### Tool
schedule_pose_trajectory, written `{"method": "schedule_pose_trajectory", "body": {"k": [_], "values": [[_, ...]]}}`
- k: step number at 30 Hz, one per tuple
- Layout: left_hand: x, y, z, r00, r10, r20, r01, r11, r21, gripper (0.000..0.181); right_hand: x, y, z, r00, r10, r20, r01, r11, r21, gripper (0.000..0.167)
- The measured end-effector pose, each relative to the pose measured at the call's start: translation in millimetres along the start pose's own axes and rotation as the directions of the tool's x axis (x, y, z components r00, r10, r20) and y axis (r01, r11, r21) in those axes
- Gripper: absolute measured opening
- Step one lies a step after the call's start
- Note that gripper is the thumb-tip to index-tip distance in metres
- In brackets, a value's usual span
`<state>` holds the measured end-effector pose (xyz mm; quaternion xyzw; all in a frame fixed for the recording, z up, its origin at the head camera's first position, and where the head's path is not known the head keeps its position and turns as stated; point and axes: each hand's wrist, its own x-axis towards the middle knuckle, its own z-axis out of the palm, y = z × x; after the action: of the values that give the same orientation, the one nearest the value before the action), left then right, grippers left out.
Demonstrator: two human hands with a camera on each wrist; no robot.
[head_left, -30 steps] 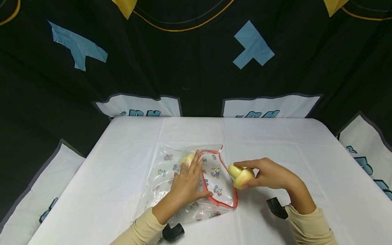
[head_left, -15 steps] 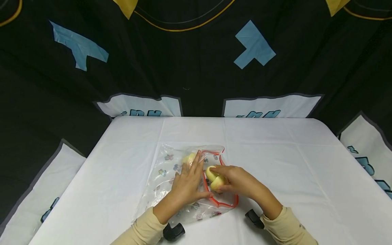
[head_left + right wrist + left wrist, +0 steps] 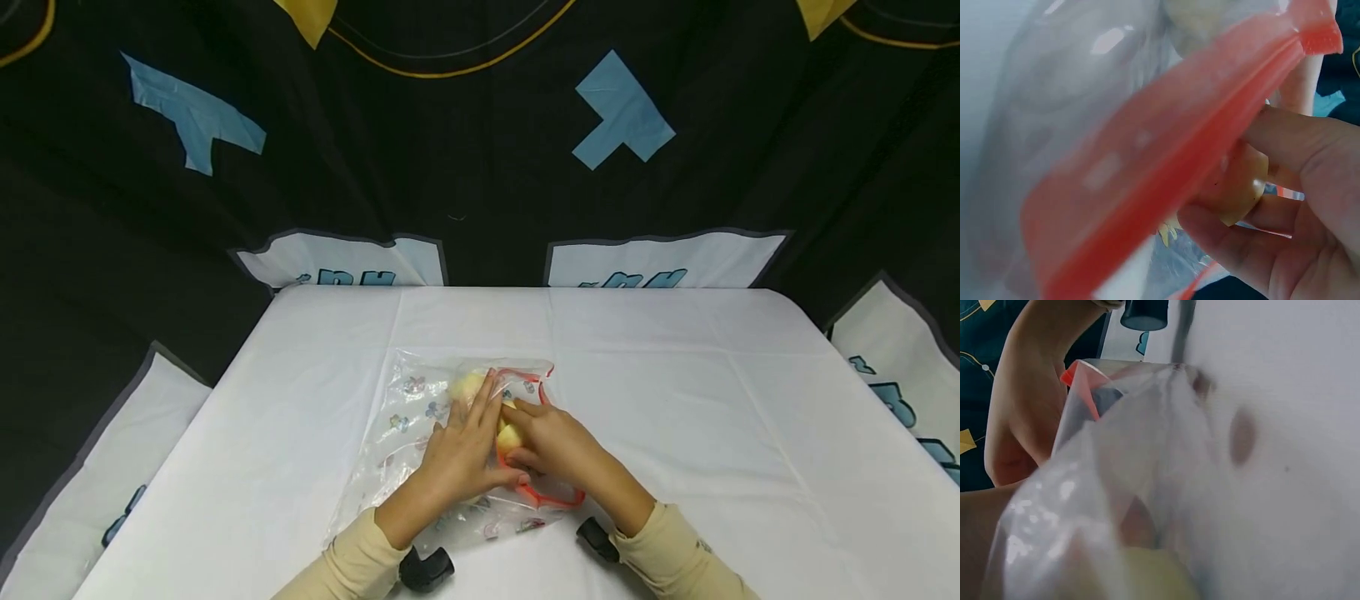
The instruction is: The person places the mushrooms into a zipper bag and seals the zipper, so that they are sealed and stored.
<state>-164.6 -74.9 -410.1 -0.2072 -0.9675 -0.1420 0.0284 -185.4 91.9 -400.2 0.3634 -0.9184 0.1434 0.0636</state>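
Note:
A clear zip bag [image 3: 386, 467] with a red seal [image 3: 551, 502] and printed figures lies on the white table. My left hand [image 3: 459, 460] rests on its upper side, fingers straight and spread, thumb by the seal. Pinched in my right hand [image 3: 561, 446] is a yellow, shiny fruit-like piece [image 3: 1244, 181], at the bag's mouth and partly behind the red strip [image 3: 1166, 169] in the right wrist view. Another pale-yellow rounded piece [image 3: 467, 387] shows through the plastic beyond my left fingers. Plastic blurs most of the left wrist view.
White cloth covers the table [image 3: 705, 400] around the bag. Behind it hangs a dark curtain [image 3: 480, 183] with blue and yellow shapes. Black wrist cameras sit below the left hand [image 3: 426, 570] and the right hand [image 3: 597, 540].
My right hand has moved left with the yellow piece, from beside the bag into its mouth. The left hand has stayed nearly still on the bag.

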Motion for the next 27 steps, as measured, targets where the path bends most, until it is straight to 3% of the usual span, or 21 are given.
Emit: {"method": "schedule_pose_trajectory", "body": {"k": [14, 20, 27], "values": [[-2.0, 2.8, -8.6, 0.999, 0.035, -0.031, -0.037, 0.998, -0.058, 0.11, 14.2, 0, 11, 1.0, 0.016, 0.014, -0.018, 0.985, 0.173, 0.049], [-2.9, 3.9, -12.8, 0.998, 0.042, -0.041, -0.045, 0.996, -0.074, 0.109, 16.6, 2, 17, 0.996, 0.04, 0.084, -0.065, 0.948, 0.311, 0.039], [-2.6, 2.6, -13.6, 0.999, 0.046, -0.026, -0.048, 0.994, -0.095, 0.11, 17.3, 2, 20, 0.99, 0.051, 0.132, -0.093, 0.937, 0.336, 0.039]]}}
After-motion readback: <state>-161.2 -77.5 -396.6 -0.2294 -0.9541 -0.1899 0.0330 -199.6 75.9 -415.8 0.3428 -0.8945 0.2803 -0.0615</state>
